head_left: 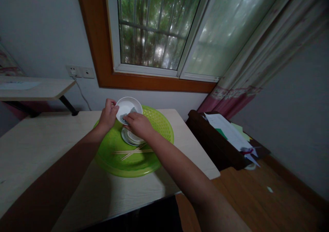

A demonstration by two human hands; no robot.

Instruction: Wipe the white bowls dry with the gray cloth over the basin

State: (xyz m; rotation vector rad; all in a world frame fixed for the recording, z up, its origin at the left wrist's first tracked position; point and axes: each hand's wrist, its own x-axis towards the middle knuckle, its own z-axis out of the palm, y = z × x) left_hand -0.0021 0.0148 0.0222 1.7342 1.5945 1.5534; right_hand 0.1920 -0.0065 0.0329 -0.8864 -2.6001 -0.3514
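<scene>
My left hand (109,113) grips the left rim of a small white dish (127,105), holding it tilted above a green plastic basin (159,122). My right hand (138,124) presses a grey cloth (128,115) against the inside of the dish, fingers closed on it. Under my right hand, more white dishes (130,138) are stacked in the basin. Several wooden chopsticks (132,152) lie crossed in the basin, nearer to me.
The basin stands on a pale wooden table (38,139) below a barred window (151,26). A dark cabinet (218,146) with papers (228,131) on top stands to the right, beside a curtain (257,64). A side shelf (33,88) and wall sockets (79,71) are at left.
</scene>
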